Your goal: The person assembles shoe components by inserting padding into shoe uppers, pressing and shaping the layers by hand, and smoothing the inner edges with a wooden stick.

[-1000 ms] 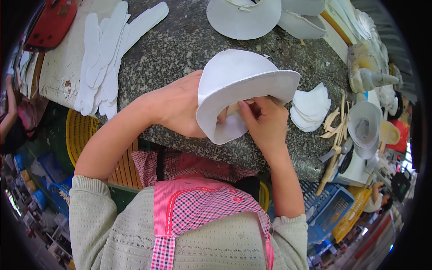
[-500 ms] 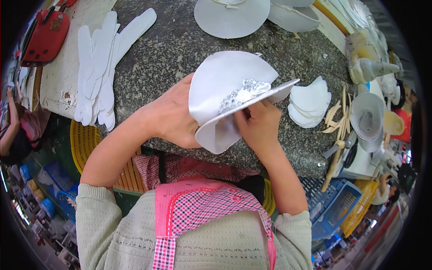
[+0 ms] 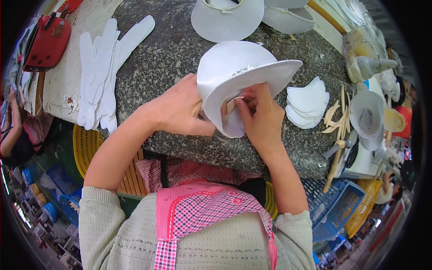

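Note:
A white shoe upper [image 3: 238,63] with flared edges is held over the grey stone slab, tilted so part of its inner side faces me. Only a sliver of its silvery stone ornament [image 3: 246,69] shows above the near flap. My left hand [image 3: 182,108] grips the upper's left side, its fingers partly hidden behind it and its thumb low. Reaching into the hollow, my right hand [image 3: 261,112] is closed, thumb and fingertips pinched at a pale inner edge; some fingers are hidden. Similar white uppers [image 3: 227,22] lie at the far side of the slab.
Long white insole-shaped pieces [image 3: 101,72] overlap at the left. To the right are stacked curved white pieces [image 3: 308,103], thin tan strips [image 3: 337,114], a hammer [image 3: 335,164], a cup [image 3: 366,114] and a nozzled bottle [image 3: 373,67]. Plastic baskets [image 3: 337,209] stand below the slab's edge.
The upper has tipped so its hollow shows more and its ornament is mostly hidden. My right fingers have shifted inside it; my left thumb now shows below its left edge.

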A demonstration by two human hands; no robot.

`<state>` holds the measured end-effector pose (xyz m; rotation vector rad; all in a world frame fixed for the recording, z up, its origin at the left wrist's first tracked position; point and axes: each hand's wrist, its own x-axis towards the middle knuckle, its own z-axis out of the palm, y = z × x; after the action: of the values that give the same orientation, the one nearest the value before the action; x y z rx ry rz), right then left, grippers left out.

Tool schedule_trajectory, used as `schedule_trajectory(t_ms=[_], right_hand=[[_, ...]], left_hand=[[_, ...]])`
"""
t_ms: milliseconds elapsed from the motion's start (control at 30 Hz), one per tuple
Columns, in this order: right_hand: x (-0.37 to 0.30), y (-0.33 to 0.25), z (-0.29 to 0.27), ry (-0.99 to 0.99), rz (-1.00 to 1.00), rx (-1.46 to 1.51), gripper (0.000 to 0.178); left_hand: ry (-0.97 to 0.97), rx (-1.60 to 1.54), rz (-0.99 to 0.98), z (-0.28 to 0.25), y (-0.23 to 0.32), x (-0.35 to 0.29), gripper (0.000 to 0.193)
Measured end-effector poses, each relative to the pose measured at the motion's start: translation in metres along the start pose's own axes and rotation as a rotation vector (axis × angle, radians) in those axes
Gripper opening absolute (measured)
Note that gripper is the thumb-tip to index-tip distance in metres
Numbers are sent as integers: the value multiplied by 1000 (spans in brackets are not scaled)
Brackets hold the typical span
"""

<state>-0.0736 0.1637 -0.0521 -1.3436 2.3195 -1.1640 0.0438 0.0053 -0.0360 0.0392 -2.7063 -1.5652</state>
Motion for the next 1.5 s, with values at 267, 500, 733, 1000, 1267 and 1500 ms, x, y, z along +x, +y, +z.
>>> schedule_trajectory(t_ms=[267,500,733,1000,1267,1500], right_hand=[[-4,13,2,53,-301,-235,19],[1,9,-3,32,-305,-290,17],[-10,13,-32,-161,-226,404,36],[-39,-35,-38,-43,139,1235,43],[-49,-67,-42,162,391,1672,64],[-57,-63,-38,168,399,1808,62]], left_hand=[[4,-56,26,-2,-2,3,31],[-62,-58,-30,-7,-2,4,34],[-165,-190,-12,-13,-14,-1,31],[178,-295,148,-9,59,-1,46],[864,435,577,27,113,-21,46],[742,187,283,42,108,-16,36]])
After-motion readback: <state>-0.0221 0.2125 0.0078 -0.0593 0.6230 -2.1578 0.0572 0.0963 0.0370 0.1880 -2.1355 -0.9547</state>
